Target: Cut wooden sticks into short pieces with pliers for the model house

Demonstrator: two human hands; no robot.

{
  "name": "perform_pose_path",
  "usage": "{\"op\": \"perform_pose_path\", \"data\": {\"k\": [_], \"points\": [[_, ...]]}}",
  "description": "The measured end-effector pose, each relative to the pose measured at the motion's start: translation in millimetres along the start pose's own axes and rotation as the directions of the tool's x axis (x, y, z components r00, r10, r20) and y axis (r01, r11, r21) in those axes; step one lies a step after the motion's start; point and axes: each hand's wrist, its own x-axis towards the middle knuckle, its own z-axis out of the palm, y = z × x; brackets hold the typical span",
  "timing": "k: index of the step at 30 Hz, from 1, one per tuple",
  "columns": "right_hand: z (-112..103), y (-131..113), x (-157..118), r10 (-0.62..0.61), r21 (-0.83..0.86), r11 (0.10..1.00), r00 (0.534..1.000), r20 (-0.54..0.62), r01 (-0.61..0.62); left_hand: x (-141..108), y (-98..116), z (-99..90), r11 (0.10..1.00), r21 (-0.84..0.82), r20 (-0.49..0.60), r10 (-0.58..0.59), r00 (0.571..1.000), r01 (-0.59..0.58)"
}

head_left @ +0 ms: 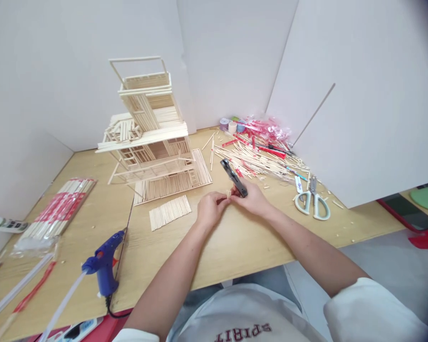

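Observation:
My left hand (211, 209) is closed, its thumb and fingers pinching a small bundle of short wooden stick pieces (228, 194). From the other side, the fingertips of my right hand (251, 197) meet the same pieces. A dark grey hand tool (231, 175), long and narrow, is held in my right hand and points up and left; its exact kind is hard to make out. Left of my hands lies a flat panel of sticks (170, 212) set side by side. Behind it stands a model house (153, 142) built of wooden sticks on a slatted base.
A blue hot glue gun (106, 263) with its cord is at the front left. Packed sticks (59, 206) lie further left. Loose sticks (253, 159) and red wrappers (271, 128) are heaped at the back right, near scissors (312, 199). White panels (228, 57) enclose the table.

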Motion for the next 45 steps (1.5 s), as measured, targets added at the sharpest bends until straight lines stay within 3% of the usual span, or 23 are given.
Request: {"op": "perform_pose_path", "data": {"k": [12, 22, 27, 33, 36, 39, 42, 45], "points": [[-2, -5, -4, -0.014, -0.118, 0.993, 0.999, -0.033, 0.01, 1, 3, 1.7, 0.999, 0.032, -0.027, 0.001, 1.0, 0.0], [-3, -11, -8, -0.002, -0.255, 0.967, 0.998, -0.055, -0.012, -2, 2, -0.5, 0.995, 0.06, -0.027, 0.078, 0.997, -0.076], [-43, -10, -15, 0.084, -0.446, 0.88, 0.978, -0.189, -0.162, -1, -3, -1.1, 0.999, -0.019, -0.043, 0.049, 0.998, -0.05], [-105, 17, -24, 0.165, -0.587, 0.752, 0.947, -0.275, -0.301, 1, -8, 1.8, 0.998, -0.047, -0.052, 0.036, 0.998, -0.038], [-137, 33, -1, 0.164, -0.627, 0.688, 0.92, -0.355, -0.365, 1, -8, 2.9, 1.0, 0.017, -0.048, 0.005, 0.999, -0.005], [-163, 49, 38, 0.134, -0.671, 0.649, 0.921, -0.365, -0.36, 1, -7, 2.7, 0.998, 0.061, -0.038, 0.034, 0.999, -0.031], [-173, 62, 74, 0.107, -0.717, 0.633, 0.95, -0.294, -0.293, 0, -6, 1.4, 0.997, 0.03, -0.035, 0.077, 0.996, -0.076], [-170, 70, 98, 0.105, -0.759, 0.616, 0.977, -0.187, -0.212, 1, -7, 0.3, 0.996, -0.004, -0.03, 0.093, 0.995, -0.093]]}}
